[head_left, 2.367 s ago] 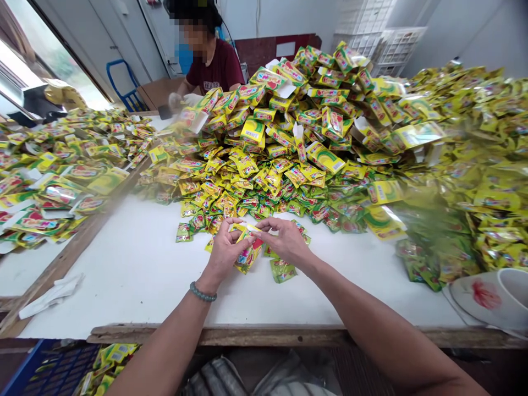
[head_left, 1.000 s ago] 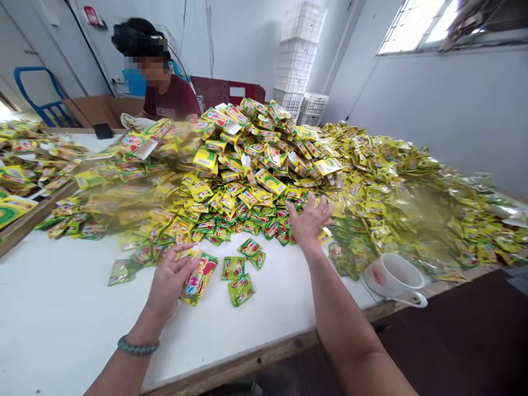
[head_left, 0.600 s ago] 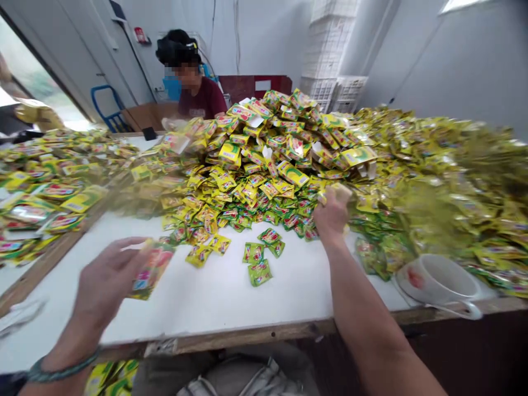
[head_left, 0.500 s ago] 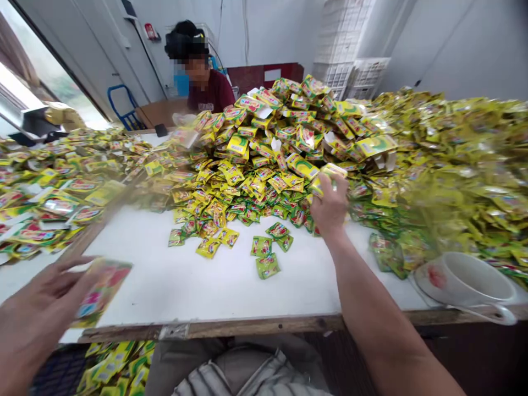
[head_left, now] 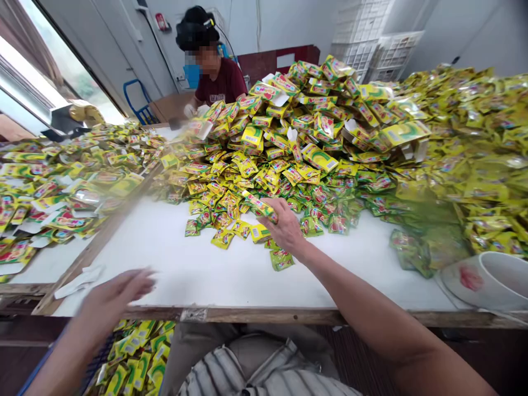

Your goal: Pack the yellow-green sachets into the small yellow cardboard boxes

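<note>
My right hand (head_left: 285,226) is closed on a small yellow printed box (head_left: 259,206) above the front of the pile. Just below its fingers is a second yellow box (head_left: 259,233); I cannot tell whether the hand touches it. Green sachets (head_left: 282,259) lie by the wrist, and yellow sachets (head_left: 223,238) lie to the left. My left hand (head_left: 117,291), blurred by motion, is over the table's front left part with its fingers stretched out and nothing visible in them. Behind both hands rises a heap of yellow boxes (head_left: 319,157) mixed with sachets.
A wooden strip (head_left: 105,234) divides the white table (head_left: 173,275). More boxes (head_left: 53,192) spread left of it, beside white paper scraps (head_left: 80,280). A white mug (head_left: 474,280) stands at the right edge. Below the table, a basket holds yellow packs (head_left: 136,357). A person (head_left: 220,85) sits opposite.
The box in my left hand is gone from it, and that hand has moved right. My right hand has come left and nearer from the heap with a yellow box. The view has shifted.
</note>
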